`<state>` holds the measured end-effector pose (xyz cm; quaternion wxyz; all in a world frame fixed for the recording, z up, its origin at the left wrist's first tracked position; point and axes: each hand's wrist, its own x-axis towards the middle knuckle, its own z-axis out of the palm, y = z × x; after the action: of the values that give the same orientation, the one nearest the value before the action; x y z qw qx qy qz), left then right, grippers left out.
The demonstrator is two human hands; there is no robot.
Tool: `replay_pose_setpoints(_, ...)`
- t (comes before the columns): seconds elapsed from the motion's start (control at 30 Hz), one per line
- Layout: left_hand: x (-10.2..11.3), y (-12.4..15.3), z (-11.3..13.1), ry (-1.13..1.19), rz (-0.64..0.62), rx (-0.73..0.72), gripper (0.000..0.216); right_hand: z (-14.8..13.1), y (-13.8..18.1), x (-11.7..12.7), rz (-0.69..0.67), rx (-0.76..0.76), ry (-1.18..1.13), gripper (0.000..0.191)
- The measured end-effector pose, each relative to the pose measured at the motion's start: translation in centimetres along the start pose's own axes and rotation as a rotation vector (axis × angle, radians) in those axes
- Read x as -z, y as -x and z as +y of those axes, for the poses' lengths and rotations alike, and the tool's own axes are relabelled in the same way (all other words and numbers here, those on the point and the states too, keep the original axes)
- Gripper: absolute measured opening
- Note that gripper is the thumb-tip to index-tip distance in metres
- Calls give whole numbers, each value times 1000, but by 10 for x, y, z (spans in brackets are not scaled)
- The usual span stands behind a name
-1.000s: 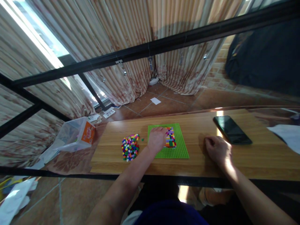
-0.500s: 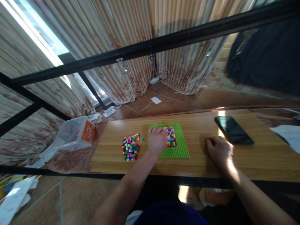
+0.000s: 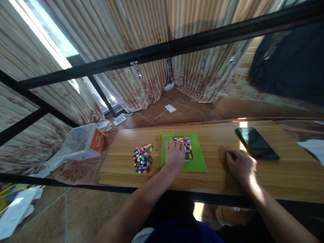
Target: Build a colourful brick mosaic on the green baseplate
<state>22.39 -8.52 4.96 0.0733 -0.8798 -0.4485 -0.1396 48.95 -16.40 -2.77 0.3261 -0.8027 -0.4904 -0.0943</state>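
Note:
My left hand lies over the green baseplate, its fingers stretched forward across the built-up bricks and the thumb apart. Part of the multicoloured brick block shows beyond the fingers; the palm hides the rest of it. Loose small bricks of many colours form a pile to the left of the plate. One small green brick sits alone between pile and plate. My right hand rests on the wooden table in a loose fist, with nothing seen in it, near a black phone.
The wooden table runs across the view. A clear plastic bin with an orange label stands beyond its left end. A dark metal bar crosses in front of the curtains. White paper shows at the right.
My left hand has spread its bent fingers out flatter over the bricks, and more of the block's far edge shows. My right hand keeps its place. The view has shifted slightly.

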Motion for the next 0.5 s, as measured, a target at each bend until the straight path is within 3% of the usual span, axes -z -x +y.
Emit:
replay_pose_setpoints(0.3, 2, 9, 5, 59, -23, 25, 37, 13, -2, -3, -71, -1, 44, 34)
replay_pose_setpoints(0.43, 8, 29, -11, 193, 0, 97, 47, 21, -4, -5, -117, 6, 85, 38)
replay_pose_setpoints(0.5, 12, 40, -28, 214, 16, 203, 45, 22, -4, -4, -142, 10, 104, 39)
